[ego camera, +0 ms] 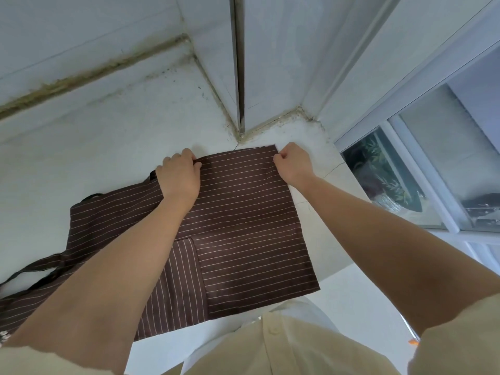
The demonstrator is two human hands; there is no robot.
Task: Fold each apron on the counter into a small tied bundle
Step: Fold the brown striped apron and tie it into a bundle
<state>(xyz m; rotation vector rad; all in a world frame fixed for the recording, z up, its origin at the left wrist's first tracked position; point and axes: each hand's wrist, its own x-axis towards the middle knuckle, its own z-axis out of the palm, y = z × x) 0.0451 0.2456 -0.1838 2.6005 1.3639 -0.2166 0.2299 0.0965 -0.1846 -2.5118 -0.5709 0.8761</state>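
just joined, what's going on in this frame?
A person is handling a brown apron with thin white stripes that lies spread on a white stone counter. The left hand and right hand each hold its far edge in a pinch grip, close to the wall corner. Its straps trail off to the left. It is not yet a tied bundle.

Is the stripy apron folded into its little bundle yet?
Not yet. The brown striped apron lies spread flat on the white counter. The left hand and right hand pinch its far edge, likely for a fold. Still left: folding it small and tying it with the straps, which lie loose.
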